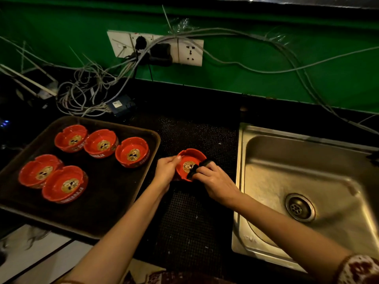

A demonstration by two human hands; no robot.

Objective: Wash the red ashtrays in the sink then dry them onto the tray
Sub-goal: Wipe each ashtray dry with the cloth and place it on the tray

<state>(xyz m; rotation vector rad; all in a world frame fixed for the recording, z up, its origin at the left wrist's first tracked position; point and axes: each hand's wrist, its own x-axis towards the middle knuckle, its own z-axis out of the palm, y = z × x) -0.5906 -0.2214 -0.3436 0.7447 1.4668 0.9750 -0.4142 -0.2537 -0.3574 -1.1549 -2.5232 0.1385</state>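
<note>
A red ashtray (187, 158) with a gold emblem is tilted above the black mesh mat (184, 222), between the tray and the sink. My left hand (165, 174) grips its left rim. My right hand (215, 184) presses a dark cloth (195, 169) into its bowl. Several more red ashtrays (132, 151) stand upright on the dark tray (106, 212) at the left. The steel sink (307, 181) at the right holds nothing.
A wall socket strip (155, 48) with plugs and a tangle of grey cables (86, 93) lies behind the tray. A small black adapter box (121, 105) sits on the dark counter. The tray's near edge overhangs the counter front.
</note>
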